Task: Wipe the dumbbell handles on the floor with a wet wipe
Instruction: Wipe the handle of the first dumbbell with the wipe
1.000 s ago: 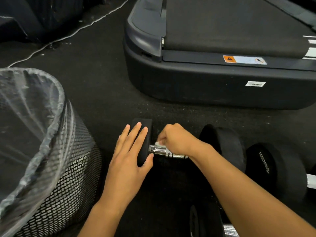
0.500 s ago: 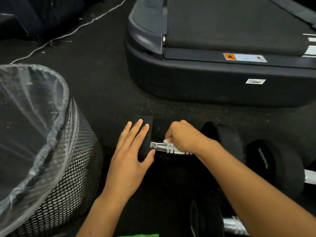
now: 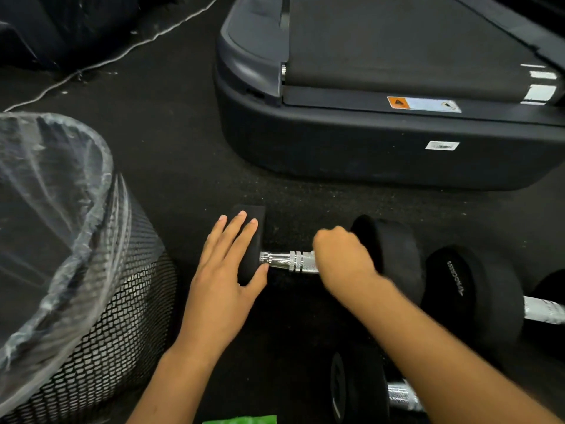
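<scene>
A black dumbbell with a chrome handle [image 3: 287, 262] lies on the dark floor in front of me. My left hand [image 3: 227, 270] rests flat, fingers straight, on its left head [image 3: 255, 215]. My right hand [image 3: 342, 260] grips the right part of the handle, next to the right head [image 3: 394, 255]. The wet wipe is hidden inside my right fist. A second dumbbell [image 3: 477, 289] lies to the right with its chrome handle [image 3: 544, 313] showing. A third dumbbell [image 3: 357, 390] lies near the bottom edge, partly behind my right forearm.
A black mesh bin [image 3: 116, 325] lined with a clear plastic bag stands at the left. A treadmill base [image 3: 367, 142] fills the far right. A white cable [image 3: 122, 53] runs across the floor at the back left. A green packet edge [image 3: 241, 420] shows at the bottom.
My right hand has slid rightward along the chrome handle, uncovering more of its left part. My left hand has stayed on the left head.
</scene>
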A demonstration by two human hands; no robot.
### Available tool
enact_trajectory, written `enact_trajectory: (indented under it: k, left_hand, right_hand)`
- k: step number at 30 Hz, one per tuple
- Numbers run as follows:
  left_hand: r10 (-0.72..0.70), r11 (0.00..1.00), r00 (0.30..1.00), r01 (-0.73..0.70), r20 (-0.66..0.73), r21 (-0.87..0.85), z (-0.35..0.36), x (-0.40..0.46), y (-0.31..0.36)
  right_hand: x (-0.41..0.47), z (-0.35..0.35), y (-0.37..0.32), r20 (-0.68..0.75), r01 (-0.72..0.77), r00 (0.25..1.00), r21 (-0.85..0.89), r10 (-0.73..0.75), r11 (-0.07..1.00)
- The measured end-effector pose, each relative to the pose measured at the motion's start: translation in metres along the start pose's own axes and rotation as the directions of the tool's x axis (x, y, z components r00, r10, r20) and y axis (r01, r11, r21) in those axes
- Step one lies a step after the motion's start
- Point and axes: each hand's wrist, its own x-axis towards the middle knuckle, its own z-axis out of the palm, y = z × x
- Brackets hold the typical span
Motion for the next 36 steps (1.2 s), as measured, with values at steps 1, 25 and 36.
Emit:
enact_trajectory:
  k: [1,25,36]
  left_hand:
    - [-0.005,1.0,1.0,0.005,-0.001,-0.002,0.0,0.0,0.0]
    - [0.01,1.0,1.0,-0.01,-0.014,-0.001,0.001,0.001,-0.002]
    - [0.031,0.999,0.999,-0.032,-0.031,-0.003,0.001,0.001,-0.002]
  right_hand:
    - [-0.01,0.006,-0.005,-0.028,-0.008,1.0,-0.019,0.007,1.0]
    - [-0.025,0.07,-0.012,-0.376,0.061,0.926,0.043,-0.04,0.997]
    - [-0.019,0.067,-0.031,-0.413,0.217,0.897,0.109,-0.154,0.97]
